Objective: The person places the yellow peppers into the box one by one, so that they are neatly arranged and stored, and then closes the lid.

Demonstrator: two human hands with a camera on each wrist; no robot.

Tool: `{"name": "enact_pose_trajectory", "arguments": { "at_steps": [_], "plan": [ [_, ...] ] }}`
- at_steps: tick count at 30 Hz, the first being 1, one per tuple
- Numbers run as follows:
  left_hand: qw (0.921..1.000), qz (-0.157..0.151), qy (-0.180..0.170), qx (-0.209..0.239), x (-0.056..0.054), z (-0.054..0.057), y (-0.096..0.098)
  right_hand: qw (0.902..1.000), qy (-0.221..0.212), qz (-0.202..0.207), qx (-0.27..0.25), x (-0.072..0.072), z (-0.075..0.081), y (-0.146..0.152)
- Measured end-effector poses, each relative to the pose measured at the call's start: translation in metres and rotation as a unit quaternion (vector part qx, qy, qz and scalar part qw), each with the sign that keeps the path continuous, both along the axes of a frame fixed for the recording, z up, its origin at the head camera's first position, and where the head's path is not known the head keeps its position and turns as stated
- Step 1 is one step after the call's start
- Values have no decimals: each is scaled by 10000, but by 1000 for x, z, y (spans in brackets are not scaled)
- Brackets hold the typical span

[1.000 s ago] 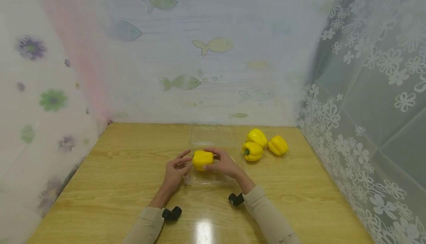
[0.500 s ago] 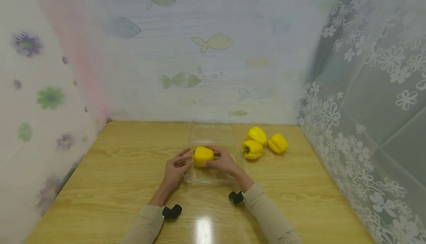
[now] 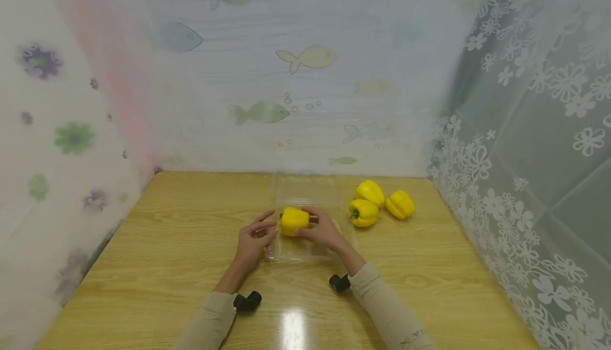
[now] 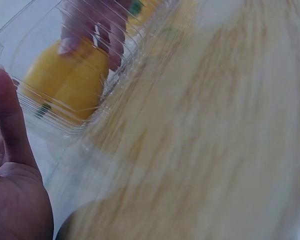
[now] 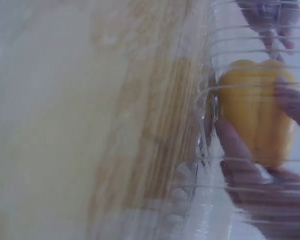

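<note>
A yellow bell pepper (image 3: 294,222) lies on its side within a clear plastic clamshell box (image 3: 300,258), its green stem pointing left. My right hand (image 3: 327,232) grips the pepper from the right, thumb in front and fingers behind. Through the ribbed clear wall, the right wrist view shows those fingers (image 5: 237,145) against the pepper. At the box's left side is my left hand (image 3: 251,241), its fingers loosely extended. A left fingertip (image 4: 1,75) comes right up to the box's rim in the left wrist view. The transparent lid (image 3: 305,190) is folded back behind the box.
Several more bell peppers stand to the right of the box: a front one (image 3: 364,213), one behind it (image 3: 369,193) and another farther right (image 3: 400,204). The wooden table (image 3: 191,265) ends at a fish-patterned back curtain (image 3: 238,143). Black wrist devices (image 3: 247,301) sit at both cuffs.
The pepper has shifted slightly away from me inside the box with my right hand, and its stem shows more. My left hand has stayed nearly still. The head view has tilted a little.
</note>
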State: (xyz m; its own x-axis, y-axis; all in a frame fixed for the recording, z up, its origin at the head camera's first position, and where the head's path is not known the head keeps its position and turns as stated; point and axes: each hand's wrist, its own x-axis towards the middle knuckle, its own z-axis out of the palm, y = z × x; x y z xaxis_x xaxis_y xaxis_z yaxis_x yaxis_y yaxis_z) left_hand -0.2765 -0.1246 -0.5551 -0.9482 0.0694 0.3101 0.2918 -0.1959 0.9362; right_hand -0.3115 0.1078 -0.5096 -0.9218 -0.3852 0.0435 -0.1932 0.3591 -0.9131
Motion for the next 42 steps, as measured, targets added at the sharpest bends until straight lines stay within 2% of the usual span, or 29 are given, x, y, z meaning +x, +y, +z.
{"name": "enact_pose_trajectory", "arguments": {
  "at_steps": [6,21,42],
  "plan": [
    [10000,-33,-63,8,1,2,0,9997,-197,-83,-103,2,2,1],
    [9998,23,-160,119,1,3,1,9984,-154,410,-352,-2,0,0],
    [9999,68,-144,66,1,2,1,9990,-308,39,-318,1,5,-1]
  ]
}}
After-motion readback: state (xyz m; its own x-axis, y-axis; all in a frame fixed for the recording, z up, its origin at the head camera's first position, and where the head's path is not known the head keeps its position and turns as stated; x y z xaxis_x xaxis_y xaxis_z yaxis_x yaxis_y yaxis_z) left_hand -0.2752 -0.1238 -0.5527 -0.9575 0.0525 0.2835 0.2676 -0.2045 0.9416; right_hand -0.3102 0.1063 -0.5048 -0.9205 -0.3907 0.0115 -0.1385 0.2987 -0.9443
